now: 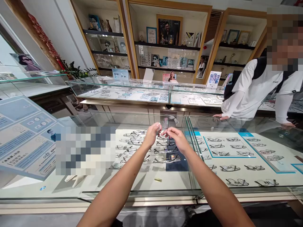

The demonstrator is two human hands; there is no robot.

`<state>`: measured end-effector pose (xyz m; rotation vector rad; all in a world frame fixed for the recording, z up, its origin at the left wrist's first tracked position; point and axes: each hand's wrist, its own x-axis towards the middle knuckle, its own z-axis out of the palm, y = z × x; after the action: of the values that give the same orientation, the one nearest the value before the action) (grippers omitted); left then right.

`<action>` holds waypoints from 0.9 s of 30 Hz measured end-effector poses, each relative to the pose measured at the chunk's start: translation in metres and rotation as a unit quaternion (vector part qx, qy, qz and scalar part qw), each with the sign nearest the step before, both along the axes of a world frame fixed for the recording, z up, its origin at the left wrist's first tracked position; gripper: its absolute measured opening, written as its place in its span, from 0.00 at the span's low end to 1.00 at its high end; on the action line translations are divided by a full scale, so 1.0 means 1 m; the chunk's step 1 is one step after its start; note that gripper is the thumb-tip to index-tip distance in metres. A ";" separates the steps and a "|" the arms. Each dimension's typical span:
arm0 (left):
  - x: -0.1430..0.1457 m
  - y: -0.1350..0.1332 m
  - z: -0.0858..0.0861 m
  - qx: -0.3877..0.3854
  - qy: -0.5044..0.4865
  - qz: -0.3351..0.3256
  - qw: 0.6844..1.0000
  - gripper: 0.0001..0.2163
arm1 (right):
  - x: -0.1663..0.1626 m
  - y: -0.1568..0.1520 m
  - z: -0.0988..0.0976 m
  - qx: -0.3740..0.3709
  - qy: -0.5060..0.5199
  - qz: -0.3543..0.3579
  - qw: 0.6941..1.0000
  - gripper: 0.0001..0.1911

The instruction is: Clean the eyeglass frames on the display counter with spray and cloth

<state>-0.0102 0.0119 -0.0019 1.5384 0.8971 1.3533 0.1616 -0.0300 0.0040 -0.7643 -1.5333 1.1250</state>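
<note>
Above the glass display case [151, 187], both hands are raised close together around a pair of eyeglasses [165, 123]. My left hand [151, 134] is closed, thumb up, at the left side of the glasses; something pale or clear shows by its fingertips, too small to make out. With thumb and fingers pinched, my right hand [177, 137] grips the dark frame from the right. Under the glass below lie rows of eyeglasses [132, 142]. A small gold-coloured piece [158, 180] lies nearer the front.
A large blue printed board [26, 135] stands on the left counter. More eyeglasses [229, 168] fill the case at right. Across the aisle, a person in a white shirt [251, 88] leans on the glass. Another display counter [125, 101] and wall shelves [165, 45] stand behind.
</note>
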 end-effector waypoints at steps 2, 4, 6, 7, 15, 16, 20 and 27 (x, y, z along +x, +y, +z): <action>-0.001 0.000 -0.001 0.033 0.028 0.027 0.999 0.23 | -0.002 -0.001 0.000 0.000 -0.004 0.012 1.000 0.16; -0.002 0.001 -0.001 0.041 0.048 0.039 0.997 0.24 | -0.003 -0.002 -0.001 0.001 -0.010 0.020 1.000 0.16; -0.003 0.001 -0.002 0.034 0.055 0.033 0.997 0.24 | -0.003 -0.002 -0.002 0.001 -0.013 0.025 1.000 0.16; -0.003 0.001 -0.002 0.032 0.055 0.027 0.998 0.24 | -0.003 -0.001 -0.003 0.001 -0.011 0.026 1.000 0.16; -0.002 -0.006 -0.001 0.052 0.113 0.024 0.992 0.22 | 0.005 0.010 -0.010 -0.048 0.086 -0.019 0.995 0.13; -0.001 -0.007 -0.001 0.056 0.132 0.024 0.989 0.22 | 0.006 0.011 -0.011 -0.059 0.109 -0.027 0.992 0.13; 0.002 -0.012 -0.004 0.071 0.211 0.013 0.975 0.21 | 0.008 0.014 -0.010 -0.081 0.171 -0.040 0.981 0.12; 0.004 -0.013 -0.006 0.065 0.194 -0.012 0.979 0.22 | 0.007 0.012 -0.008 -0.083 0.189 -0.025 0.978 0.11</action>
<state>-0.0065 -0.0015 -0.0082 1.9519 1.0365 1.1306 0.1684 -0.0176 -0.0038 -0.6506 -1.1079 1.2876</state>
